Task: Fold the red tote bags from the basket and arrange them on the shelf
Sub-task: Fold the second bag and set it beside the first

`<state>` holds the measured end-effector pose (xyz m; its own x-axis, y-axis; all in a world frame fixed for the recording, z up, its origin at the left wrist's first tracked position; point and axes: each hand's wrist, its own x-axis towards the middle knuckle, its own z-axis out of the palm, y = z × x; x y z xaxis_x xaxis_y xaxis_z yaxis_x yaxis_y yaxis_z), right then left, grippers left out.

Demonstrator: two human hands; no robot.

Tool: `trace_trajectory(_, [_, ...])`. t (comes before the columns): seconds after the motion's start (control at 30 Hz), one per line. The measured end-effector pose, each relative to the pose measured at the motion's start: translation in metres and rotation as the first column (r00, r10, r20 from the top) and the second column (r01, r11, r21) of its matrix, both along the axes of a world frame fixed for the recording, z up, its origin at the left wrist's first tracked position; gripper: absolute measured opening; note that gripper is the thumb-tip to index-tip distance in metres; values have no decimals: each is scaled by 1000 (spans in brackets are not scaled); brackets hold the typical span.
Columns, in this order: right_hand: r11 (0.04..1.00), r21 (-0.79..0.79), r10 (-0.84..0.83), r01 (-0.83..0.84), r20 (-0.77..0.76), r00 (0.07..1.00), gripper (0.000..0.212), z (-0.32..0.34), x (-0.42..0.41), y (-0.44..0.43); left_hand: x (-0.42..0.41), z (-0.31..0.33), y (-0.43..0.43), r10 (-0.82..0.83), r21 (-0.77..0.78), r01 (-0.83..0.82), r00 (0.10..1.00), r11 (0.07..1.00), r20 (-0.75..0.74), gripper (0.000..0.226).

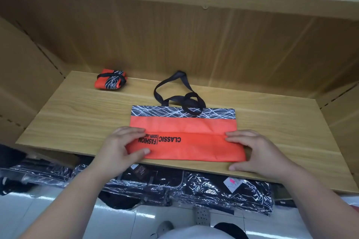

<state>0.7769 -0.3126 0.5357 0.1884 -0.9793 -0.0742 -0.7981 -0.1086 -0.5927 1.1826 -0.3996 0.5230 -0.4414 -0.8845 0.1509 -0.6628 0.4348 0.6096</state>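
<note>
Red tote bag (184,128) sits flat at the front edge of the shelf (77,114) so we can crease it, left hand (120,147) and right hand (258,151) pinching the fold's ends.

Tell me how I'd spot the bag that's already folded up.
Find the wide wooden shelf. The folded bag sits near its back left corner. Unlike the flat bag at the front edge, it is a small bundle wrapped in its black strap.
</note>
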Motion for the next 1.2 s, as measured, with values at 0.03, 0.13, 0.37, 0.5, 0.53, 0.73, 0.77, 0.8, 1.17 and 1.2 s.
trace_trajectory(0.03, [1000, -1, 0, 0, -21, 1000, 78, 0, 0, 1, 6, -1, 3, -33, 42, 33, 999, 999, 13, 62])
trace_trajectory(0.13, [999, -6, -32, 32, 10, 999, 64, 5, 4, 3, 16, 0, 10, -61, 131, 63, 998, 989, -23, 65])
trace_trajectory(0.37, [967, 86, -252, 240, 196, 947, 19, 18, 22, 5, 6, 6, 11, 188, 314, -92, 938, 945, -293, 17])
trace_trajectory(0.5, [927, 70, -375, 370, 236, 896, 45, 22, 35, -6, -5, 13, 2, 378, 344, -251, 844, 905, -380, 13])
trace_trajectory(0.53, [913, 71, -407, 402, 225, 885, 48, 23, 38, -9, -8, 14, -1, 400, 353, -263, 822, 898, -404, 13])
trace_trajectory(0.73, [859, 163, -512, 485, 261, 819, 42, 29, 45, -26, -18, 15, -15, 472, 400, -306, 771, 864, -429, 13])
trace_trajectory(0.77, [861, 171, -509, 480, 258, 821, 41, 29, 44, -28, -18, 15, -19, 474, 406, -305, 771, 861, -425, 15])
trace_trajectory(0.8, [862, 178, -505, 474, 242, 828, 39, 30, 43, -31, -17, 14, -22, 471, 414, -299, 778, 860, -416, 18])
trace_trajectory(1.17, [987, -148, -109, 66, -301, 947, 41, 12, 80, -40, -12, -8, -25, 256, -86, -256, 967, 963, -4, 23])
trace_trajectory(1.2, [992, -128, -56, 18, -297, 953, 43, 12, 86, -40, -13, -9, -25, 253, -91, -252, 967, 964, 6, 24])
